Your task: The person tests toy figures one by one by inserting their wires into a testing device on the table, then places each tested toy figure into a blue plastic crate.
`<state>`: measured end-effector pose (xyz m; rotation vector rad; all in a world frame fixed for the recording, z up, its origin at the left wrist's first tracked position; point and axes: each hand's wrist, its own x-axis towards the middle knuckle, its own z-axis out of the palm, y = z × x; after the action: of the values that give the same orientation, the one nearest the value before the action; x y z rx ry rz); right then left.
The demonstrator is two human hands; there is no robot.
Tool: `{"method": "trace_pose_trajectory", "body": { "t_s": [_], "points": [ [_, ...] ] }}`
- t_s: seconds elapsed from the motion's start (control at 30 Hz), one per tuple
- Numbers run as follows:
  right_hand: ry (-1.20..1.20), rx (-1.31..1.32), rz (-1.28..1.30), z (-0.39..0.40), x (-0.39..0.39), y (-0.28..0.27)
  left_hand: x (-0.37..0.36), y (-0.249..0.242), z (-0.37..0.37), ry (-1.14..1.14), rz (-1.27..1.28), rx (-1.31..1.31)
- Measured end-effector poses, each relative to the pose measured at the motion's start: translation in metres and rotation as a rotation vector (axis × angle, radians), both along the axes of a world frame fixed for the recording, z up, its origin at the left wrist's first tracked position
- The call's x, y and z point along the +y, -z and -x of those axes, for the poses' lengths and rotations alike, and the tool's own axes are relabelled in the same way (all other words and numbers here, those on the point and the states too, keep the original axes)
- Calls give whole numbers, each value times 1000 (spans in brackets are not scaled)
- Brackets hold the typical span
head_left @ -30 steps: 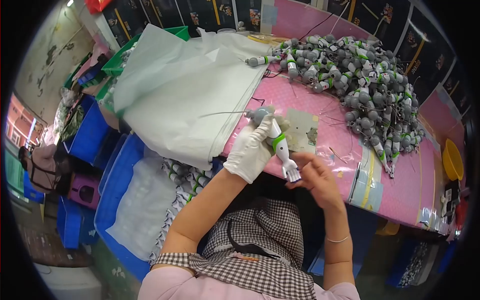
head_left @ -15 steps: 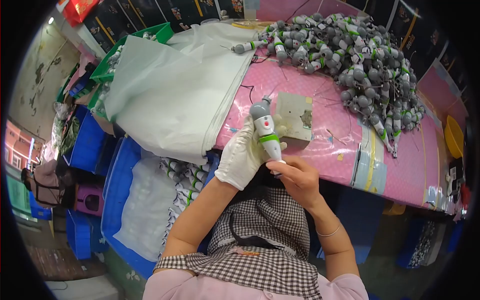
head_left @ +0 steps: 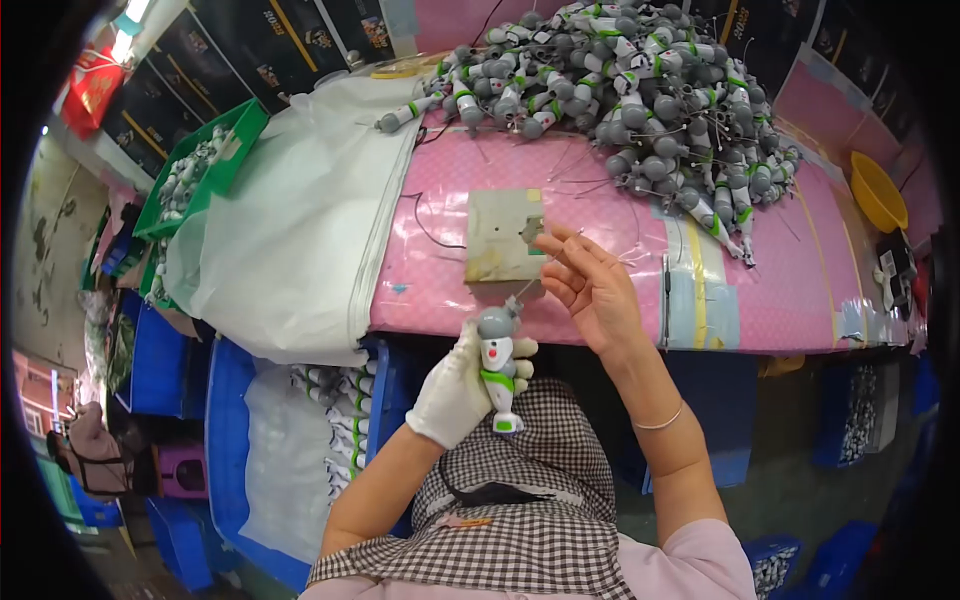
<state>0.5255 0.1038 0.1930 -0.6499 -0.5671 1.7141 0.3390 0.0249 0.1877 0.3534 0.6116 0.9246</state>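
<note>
My left hand (head_left: 455,390), in a white glove, is wrapped around a white-and-grey handheld device (head_left: 497,352). The device has a round grey head, a red button, a green band and a flared foot with a green end. It is held upright at the table's front edge, head toward the table, thin wires at its top. My bare right hand (head_left: 598,290) hovers at the right side of a grey metal box (head_left: 492,235), fingers loosely curled and apart, with the fingertips right by a dark patch on its top.
A large pile of similar devices (head_left: 640,90) covers the back of the pink table (head_left: 425,290). White sheeting (head_left: 300,200) lies on the left, beside a green crate (head_left: 205,185). A blue bin (head_left: 225,440) below holds more devices. A yellow basin (head_left: 878,192) stands far right.
My left hand has brought the device down toward me, off the table area. My right hand has left the device's lower end and moved up to the metal box. The view has shifted.
</note>
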Motion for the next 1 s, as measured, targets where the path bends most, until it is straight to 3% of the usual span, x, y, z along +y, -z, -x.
{"method": "trace_pose_trajectory", "body": {
  "t_s": [0.1,0.27,0.33,0.37,0.4,0.43,0.47,0.53,0.6,0.77,1.0],
  "points": [
    [15,17,80,-6,-3,-4,-6,-4,-9,-3,15,70],
    [-89,-180,20,-23,13,15,-2,6,-17,211,-168,604],
    [64,-718,-200,-20,20,15,6,-3,-22,223,-183,632],
    [59,-720,-199,-20,26,20,11,-6,-23,213,-213,673],
    [133,-926,-367,-19,31,24,14,-6,-24,205,-245,715],
    [210,-1128,-539,-18,36,26,16,-3,-28,64,-290,683],
    [207,-1129,-538,-20,40,26,19,-3,-28,63,-287,682],
    [203,-1405,-673,-19,44,14,29,-5,-29,-134,-362,733],
    [171,-1440,-692,-20,51,12,39,-13,-22,-107,-352,764],
    [-63,-1542,-682,-25,62,-8,59,-20,-9,55,-236,466],
    [-286,-1392,-609,-28,76,-21,66,-19,-9,28,-223,428]
  ]
}}
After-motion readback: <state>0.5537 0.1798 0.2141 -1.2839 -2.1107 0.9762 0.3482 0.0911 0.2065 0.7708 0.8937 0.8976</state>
